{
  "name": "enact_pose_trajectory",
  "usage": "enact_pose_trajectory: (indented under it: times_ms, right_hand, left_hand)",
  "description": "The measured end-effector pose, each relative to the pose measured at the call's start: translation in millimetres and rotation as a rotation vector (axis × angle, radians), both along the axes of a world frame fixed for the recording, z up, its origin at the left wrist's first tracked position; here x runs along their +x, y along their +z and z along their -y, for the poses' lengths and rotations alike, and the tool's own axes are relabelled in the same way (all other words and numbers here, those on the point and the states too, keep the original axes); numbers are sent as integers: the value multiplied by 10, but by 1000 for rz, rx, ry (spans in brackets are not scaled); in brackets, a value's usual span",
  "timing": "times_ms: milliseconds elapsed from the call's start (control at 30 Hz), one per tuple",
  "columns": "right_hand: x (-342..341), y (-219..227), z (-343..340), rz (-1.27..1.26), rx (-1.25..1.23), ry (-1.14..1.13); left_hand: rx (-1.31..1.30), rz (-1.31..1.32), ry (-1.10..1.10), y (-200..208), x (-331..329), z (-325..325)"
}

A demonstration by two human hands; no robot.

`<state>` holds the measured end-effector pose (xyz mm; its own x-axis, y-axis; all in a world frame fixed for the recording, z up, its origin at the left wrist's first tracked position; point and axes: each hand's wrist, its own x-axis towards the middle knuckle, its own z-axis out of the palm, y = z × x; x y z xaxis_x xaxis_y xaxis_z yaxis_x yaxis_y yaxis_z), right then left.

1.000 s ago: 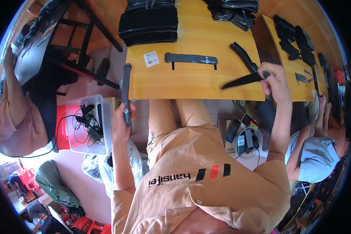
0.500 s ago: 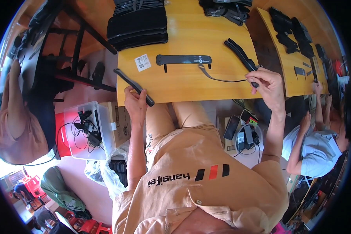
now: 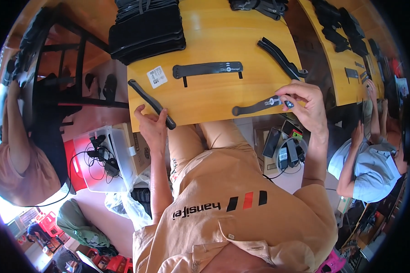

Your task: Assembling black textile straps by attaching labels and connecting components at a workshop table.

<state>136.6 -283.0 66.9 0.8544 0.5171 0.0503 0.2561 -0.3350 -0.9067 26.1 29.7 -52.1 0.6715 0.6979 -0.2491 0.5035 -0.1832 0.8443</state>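
Note:
In my right hand [image 3: 307,107], the thumb and fingers are closed on one end of a dark grey strap [image 3: 255,107] with pale print. Its rounded free end points left over the table's near edge. My left hand [image 3: 151,125] has its fingers apart at the front left corner. Its thumb touches a narrow black strap [image 3: 148,98] that lies slanted there. A flat dark grey strap [image 3: 207,69] lies across the middle, above two short black marks on the tabletop. More folded black straps [image 3: 280,57] rest to the right.
A tall stack of black pieces [image 3: 148,36] stands at the back left of the yellow table [image 3: 214,41], near a white label [image 3: 156,77]. Dark bundles [image 3: 259,7] lie at the back. A clear bin of cables [image 3: 102,157] stands at the left. A co-worker [image 3: 364,164] sits at right.
The strap in my right hand has swung from edge-on to showing its printed face. My left hand's fingers have spread from their grip on the narrow strap. The view has shifted slightly.

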Motion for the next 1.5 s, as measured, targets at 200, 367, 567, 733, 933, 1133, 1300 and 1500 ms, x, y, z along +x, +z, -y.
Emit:
enact_pose_trajectory:
  times_ms: [200, 367, 567, 733, 933, 1133, 1300, 1500]
  right_hand:
    - [-19, 8, -111, 31, -23, 28]
    - [-60, -21, -524, 35, 124, 164]
    - [-35, -247, -559, -182, 266, -15]
    - [43, -688, -398, -373, 274, -105]
    - [142, -928, -461, -503, 265, -168]
    - [223, -1077, -449, -533, 273, -172]
    - [301, -1187, -449, -540, 292, -246]
    - [370, -1332, -455, -571, 300, -345]
  left_hand:
    - [310, 184, -15, 60, -22, -90]
    - [-93, 493, -686, 667, 252, 400]
    - [-536, 242, -942, 430, 319, 322]
    - [-566, -4, -951, 340, 276, -52]
    - [-716, -75, -899, 191, 296, -177]
    - [-322, -58, -824, 181, 440, -167]
    - [-422, -46, -585, 126, 556, -139]
    - [-443, 148, -382, -73, 684, -157]
